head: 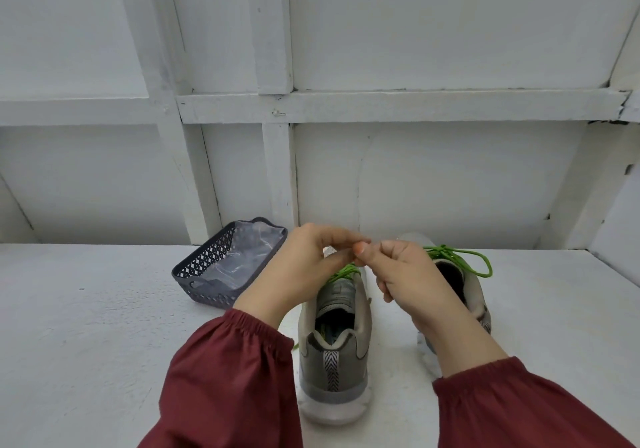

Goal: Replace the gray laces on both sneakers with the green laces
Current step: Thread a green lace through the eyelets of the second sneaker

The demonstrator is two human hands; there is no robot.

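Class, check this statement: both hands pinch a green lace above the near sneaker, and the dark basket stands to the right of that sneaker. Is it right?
No. The head view shows the dark basket to the left of the near sneaker, not the right. The left hand and right hand do pinch a green lace above it.

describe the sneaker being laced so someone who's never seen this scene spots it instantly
On the white table, right of the dark basket, stand two gray sneakers. Take the nearer sneaker, below the left hand and right hand pinching its green lace. Only it shows a striped heel tab; the other sneaker, behind the right hand, shows a green loop.
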